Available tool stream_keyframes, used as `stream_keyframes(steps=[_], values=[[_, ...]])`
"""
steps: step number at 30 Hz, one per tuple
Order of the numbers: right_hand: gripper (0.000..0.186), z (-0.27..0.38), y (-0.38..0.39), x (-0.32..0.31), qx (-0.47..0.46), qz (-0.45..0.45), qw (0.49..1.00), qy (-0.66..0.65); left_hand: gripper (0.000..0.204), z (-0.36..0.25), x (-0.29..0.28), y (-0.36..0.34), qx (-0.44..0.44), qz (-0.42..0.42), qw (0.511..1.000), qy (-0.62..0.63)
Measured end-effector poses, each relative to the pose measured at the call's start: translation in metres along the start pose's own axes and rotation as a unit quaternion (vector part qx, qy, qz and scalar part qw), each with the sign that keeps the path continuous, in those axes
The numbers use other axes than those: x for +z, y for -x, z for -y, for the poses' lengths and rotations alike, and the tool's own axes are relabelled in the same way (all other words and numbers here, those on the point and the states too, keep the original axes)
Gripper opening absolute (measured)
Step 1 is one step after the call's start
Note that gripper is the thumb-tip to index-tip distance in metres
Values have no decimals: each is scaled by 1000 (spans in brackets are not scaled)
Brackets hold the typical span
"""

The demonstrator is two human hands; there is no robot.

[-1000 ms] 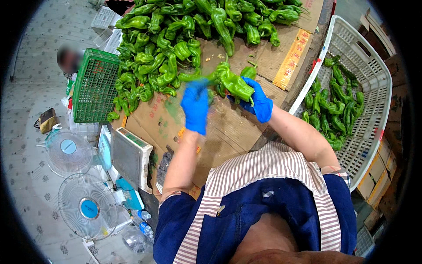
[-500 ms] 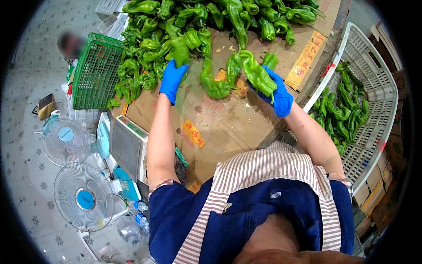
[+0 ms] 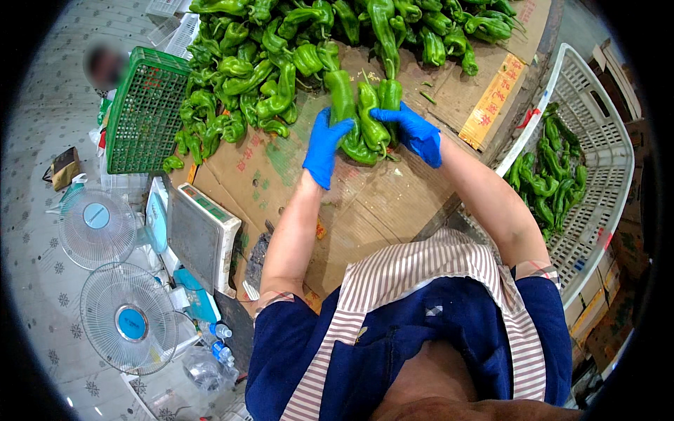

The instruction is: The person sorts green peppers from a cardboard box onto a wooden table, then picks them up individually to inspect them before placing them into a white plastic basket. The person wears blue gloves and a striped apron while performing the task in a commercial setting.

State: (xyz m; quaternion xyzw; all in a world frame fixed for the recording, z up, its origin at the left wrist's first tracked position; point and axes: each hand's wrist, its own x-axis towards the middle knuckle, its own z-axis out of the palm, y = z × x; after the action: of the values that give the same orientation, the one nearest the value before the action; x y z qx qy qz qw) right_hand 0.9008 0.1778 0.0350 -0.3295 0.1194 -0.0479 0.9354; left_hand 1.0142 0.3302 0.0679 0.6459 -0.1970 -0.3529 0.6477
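Note:
My left hand (image 3: 324,144), in a blue glove, is closed on a long green pepper (image 3: 341,98) on the cardboard-covered table (image 3: 379,210). My right hand (image 3: 414,132), also gloved in blue, grips a green pepper (image 3: 390,96) to the right. Another curved pepper (image 3: 372,112) lies between the two hands, and more peppers partly show beneath them. A large pile of green peppers (image 3: 239,84) spreads along the back and left of the table, just beyond my hands.
A white crate (image 3: 600,133) with peppers is at right. At left are an upright green crate (image 3: 140,112), a scale (image 3: 200,235), two fans (image 3: 98,224), water bottles (image 3: 219,351) and another person's blurred head (image 3: 105,67).
My left hand has moved from the pile rightward and toward me with a pepper. My right hand has shifted left, bringing its pepper alongside the others in the middle.

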Motion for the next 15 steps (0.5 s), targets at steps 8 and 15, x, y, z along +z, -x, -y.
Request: stream_keyframes(steps=[8, 15], values=[[49, 8, 18, 18, -46, 29, 998, -10, 52, -7, 3, 26, 0, 35, 983, 180], [51, 19, 44, 1, -14, 71, 963, -258, 54, -41, 26, 46, 117, -1, 993, -24]])
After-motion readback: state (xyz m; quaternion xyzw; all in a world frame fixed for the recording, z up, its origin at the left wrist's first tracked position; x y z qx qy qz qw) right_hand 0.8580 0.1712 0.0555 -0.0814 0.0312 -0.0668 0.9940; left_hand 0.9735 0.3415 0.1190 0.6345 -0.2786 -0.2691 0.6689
